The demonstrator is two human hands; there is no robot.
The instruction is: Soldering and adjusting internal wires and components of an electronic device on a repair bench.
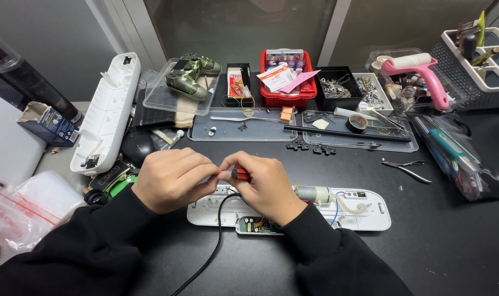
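Black desk [458, 241]: both hands pinch red-handled tool [242, 174].

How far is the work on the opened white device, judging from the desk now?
Done: the long white plastic cover lies off to the left, and the white base shows its grey motor and small circuit board. In hand: the left hand and right hand pinch a small red part by the black cable. Left: the cover is not yet back on.
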